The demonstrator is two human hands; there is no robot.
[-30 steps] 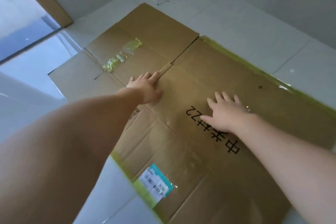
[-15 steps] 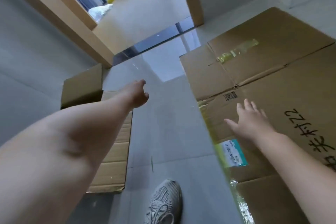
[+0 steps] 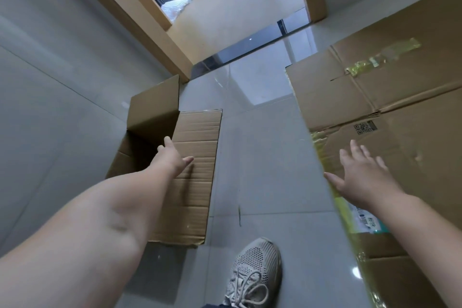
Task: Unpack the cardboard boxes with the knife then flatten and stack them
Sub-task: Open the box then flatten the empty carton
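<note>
On grey tiled floor [image 3: 262, 157], flattened cardboard [image 3: 400, 97], doorway threshold [image 3: 250, 50] beyond

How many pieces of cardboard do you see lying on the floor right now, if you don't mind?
2. A smaller cardboard box lies under the left hand, one flap raised. A large flattened box lies under the right hand. More may be out of frame.

A QR code [image 3: 363, 128] is printed on the flattened cardboard box [image 3: 400, 87]; the shipping label [image 3: 367, 222] near its taped edge is illegible.
</note>
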